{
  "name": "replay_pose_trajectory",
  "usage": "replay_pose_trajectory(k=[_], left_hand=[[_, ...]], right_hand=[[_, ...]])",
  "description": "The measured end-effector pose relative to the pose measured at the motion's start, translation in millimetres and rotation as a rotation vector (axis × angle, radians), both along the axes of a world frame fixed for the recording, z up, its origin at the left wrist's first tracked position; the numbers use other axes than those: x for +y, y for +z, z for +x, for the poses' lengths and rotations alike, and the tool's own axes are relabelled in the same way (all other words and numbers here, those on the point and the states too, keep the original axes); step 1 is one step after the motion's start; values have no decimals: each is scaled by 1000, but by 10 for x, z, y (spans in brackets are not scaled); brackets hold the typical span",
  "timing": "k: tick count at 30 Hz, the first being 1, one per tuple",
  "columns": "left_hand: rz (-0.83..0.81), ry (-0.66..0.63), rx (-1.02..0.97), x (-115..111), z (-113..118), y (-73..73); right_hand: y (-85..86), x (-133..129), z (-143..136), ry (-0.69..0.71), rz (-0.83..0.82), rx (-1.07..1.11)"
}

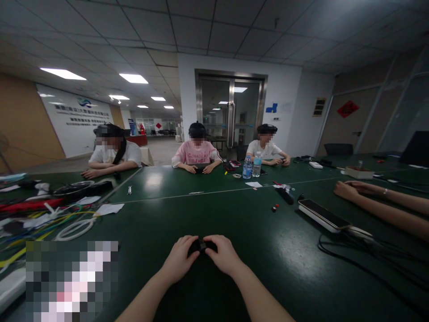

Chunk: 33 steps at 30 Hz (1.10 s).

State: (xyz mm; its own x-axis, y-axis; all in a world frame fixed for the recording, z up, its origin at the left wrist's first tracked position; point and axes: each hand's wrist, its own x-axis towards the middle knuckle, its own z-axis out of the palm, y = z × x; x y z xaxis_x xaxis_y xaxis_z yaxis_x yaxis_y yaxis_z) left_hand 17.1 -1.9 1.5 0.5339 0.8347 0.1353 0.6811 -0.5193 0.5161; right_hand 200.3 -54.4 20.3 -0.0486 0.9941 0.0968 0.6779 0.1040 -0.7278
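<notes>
In the lower middle of the head view, a small black object (202, 245) is held just at the green tabletop (201, 214). Its kind I cannot make out, since fingers cover both ends. My left hand (181, 258) closes on its left side, with the thumb along the near edge. From the right, my right hand (223, 253) grips the other end in the same way. Only the middle of the object shows between my two thumbs.
Tangled cables (75, 229) and papers lie at left. Two water bottles (247, 168) stand beyond. At right are a phone (323, 213), black cords (338, 252) and another person's hands (348, 190). Several people wearing headsets sit across the table. Something pixelated covers the lower left.
</notes>
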Motion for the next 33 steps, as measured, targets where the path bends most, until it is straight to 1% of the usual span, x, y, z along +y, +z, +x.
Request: replay_pose_trajectory(k=[6, 11, 18, 24, 28, 33], left_hand=[[-10, 9, 0, 0, 1, 9], [5, 7, -3, 9, 14, 1], [-5, 15, -4, -7, 13, 13], [12, 9, 1, -10, 23, 13], [15, 6, -10, 0, 21, -1], [19, -10, -39, 15, 0, -22]], right_hand=[[-19, 3, 4, -41, -52, 26], [-29, 31, -1, -2, 6, -15], [-2, 15, 6, 7, -14, -4], [26, -3, 8, 42, 17, 4], [16, 8, -3, 19, 7, -18], [24, -9, -18, -25, -37, 7]])
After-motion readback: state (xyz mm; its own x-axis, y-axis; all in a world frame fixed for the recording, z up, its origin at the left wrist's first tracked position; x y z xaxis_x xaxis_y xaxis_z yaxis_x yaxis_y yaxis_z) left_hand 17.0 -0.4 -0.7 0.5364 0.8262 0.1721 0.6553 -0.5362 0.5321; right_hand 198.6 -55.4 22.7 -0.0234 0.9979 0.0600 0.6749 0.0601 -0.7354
